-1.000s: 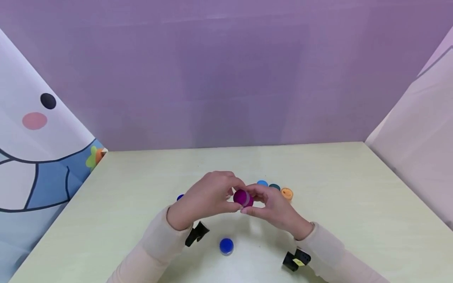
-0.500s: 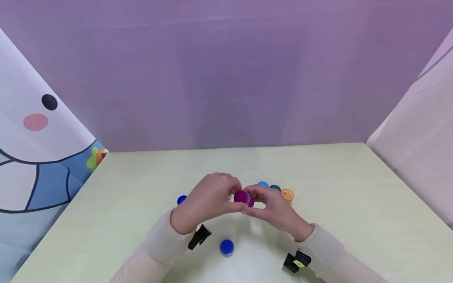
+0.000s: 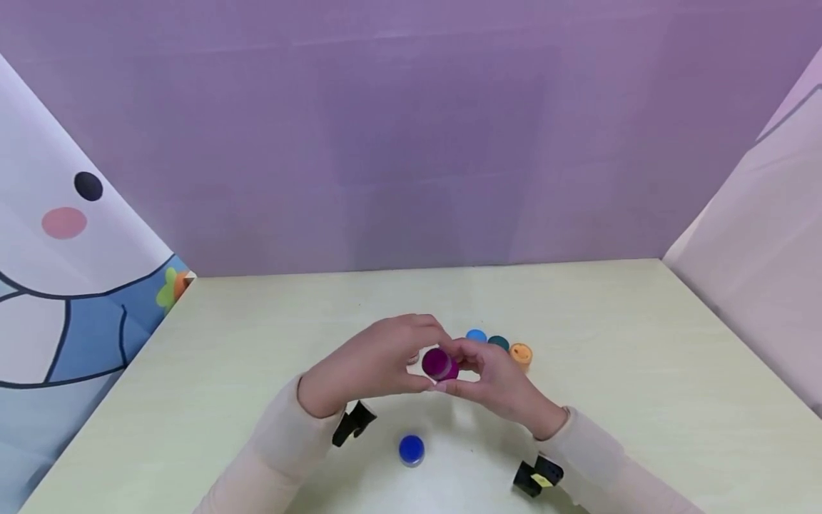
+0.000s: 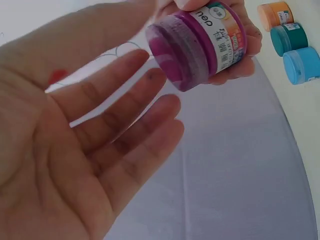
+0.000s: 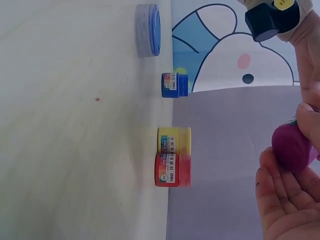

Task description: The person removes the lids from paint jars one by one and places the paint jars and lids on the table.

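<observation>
A purple paint jar [image 3: 440,364] is held above the table between my two hands in the head view. My right hand [image 3: 497,378] grips its labelled body, and in the left wrist view those fingers wrap behind the label. The clear-rimmed lid end [image 4: 177,52] faces my left hand [image 3: 379,357]. That hand spreads around the lid, its fingers extended and loosely bent, with the fingertips right beside the rim in the left wrist view. From the right wrist view the purple base [image 5: 292,147] of the jar shows, partly covered by fingers.
Light blue [image 3: 476,335], teal [image 3: 498,342] and orange [image 3: 521,354] paint jars stand behind my right hand. A blue-lidded jar [image 3: 411,450] sits nearer me. The right wrist view also shows small blue [image 5: 174,85], yellow [image 5: 174,140] and red [image 5: 172,170] jars.
My left hand's fingers have loosened and opened away from the lid, and its wrist has shifted slightly left. The right hand keeps its grip; the lid face shows more.
</observation>
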Demonstrator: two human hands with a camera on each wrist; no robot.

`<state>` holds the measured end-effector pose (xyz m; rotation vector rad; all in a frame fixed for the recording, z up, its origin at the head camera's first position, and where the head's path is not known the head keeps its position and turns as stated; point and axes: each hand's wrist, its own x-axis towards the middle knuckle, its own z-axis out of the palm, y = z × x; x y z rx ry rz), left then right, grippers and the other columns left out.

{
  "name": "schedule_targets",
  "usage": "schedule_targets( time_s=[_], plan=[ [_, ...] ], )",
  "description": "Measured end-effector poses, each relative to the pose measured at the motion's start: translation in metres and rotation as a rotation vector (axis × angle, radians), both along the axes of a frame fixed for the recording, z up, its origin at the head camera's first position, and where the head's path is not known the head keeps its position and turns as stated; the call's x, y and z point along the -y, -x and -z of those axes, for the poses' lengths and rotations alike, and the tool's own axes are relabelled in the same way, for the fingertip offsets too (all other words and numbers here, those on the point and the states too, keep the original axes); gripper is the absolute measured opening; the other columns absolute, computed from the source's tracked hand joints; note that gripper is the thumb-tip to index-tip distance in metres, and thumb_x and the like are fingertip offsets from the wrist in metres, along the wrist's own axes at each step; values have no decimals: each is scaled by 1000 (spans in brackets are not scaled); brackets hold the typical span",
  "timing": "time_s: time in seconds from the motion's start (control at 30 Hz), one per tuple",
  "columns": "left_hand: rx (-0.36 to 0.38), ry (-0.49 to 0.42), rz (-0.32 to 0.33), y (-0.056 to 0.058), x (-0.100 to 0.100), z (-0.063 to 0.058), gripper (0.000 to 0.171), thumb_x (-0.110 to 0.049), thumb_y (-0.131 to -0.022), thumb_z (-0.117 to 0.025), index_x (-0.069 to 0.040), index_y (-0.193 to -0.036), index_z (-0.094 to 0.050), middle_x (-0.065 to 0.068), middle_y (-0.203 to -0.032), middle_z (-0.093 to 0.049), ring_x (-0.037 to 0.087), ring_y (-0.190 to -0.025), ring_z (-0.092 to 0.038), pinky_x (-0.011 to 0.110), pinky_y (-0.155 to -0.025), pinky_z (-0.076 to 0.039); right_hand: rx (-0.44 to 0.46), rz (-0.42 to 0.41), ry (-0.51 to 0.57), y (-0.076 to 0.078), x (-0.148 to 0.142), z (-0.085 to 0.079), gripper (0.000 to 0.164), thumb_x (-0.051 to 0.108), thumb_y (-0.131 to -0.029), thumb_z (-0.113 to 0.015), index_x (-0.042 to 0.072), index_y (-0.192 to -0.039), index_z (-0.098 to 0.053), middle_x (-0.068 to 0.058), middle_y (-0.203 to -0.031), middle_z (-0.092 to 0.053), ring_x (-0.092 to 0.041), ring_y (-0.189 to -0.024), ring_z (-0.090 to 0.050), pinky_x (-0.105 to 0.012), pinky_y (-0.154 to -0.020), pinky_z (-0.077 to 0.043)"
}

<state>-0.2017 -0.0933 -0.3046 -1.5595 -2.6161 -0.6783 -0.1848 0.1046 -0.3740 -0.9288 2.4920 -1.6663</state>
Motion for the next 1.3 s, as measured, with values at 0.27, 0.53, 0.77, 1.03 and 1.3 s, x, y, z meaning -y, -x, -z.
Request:
schedule_targets(
  time_s=[0.27, 0.53, 0.77, 1.03, 1.3],
  plan=[
    [-31, 8, 27, 1, -2, -1, 34, -1, -71, -72, -12, -102, -62, -5, -98, -58, 5, -88, -51, 16, -75, -42, -1, -9, 7, -8, 4, -20, 32, 0, -74, -70, -3, -104, -57, -9, -96, -62, -16, -85, -60, -29, -78, -49],
    [-12, 26, -13, -1, -4, -1, 32, -1, -72, -71, -11, -102, -64, -4, -97, -59, 5, -87, -53, 16, -75, -43, 10, -9, 5, -8, 5, -19, 32, 0, -75, -70, -2, -104, -57, -9, -98, -62, -17, -85, -60, -29, -78, -49],
    [0, 24, -33, -3, -3, -1, 31, -2, -72, -70, -12, -102, -65, -5, -96, -59, 4, -84, -52, 16, -71, -43, 9, -16, 3, -8, 5, -18, 34, 1, -75, -70, -2, -106, -57, -10, -100, -62, -17, -86, -60, -29, -79, -48],
    [2, 7, -66, -2, -3, 0, 27, -11, -74, -69, -12, -101, -65, -7, -89, -58, 4, -76, -50, 16, -65, -43, -12, -22, 0, -9, 5, -18, 36, 2, -75, -71, -2, -108, -57, -9, -101, -62, -16, -86, -59, -30, -79, -48],
    [-19, 26, -146, -1, -4, 5, 19, -26, -76, -71, -14, -87, -62, -9, -80, -56, 7, -69, -50, 17, -62, -44, -13, -9, -17, -9, 6, -18, 34, 2, -75, -70, -3, -106, -57, -9, -99, -61, -16, -84, -59, -30, -78, -49]
  ],
)
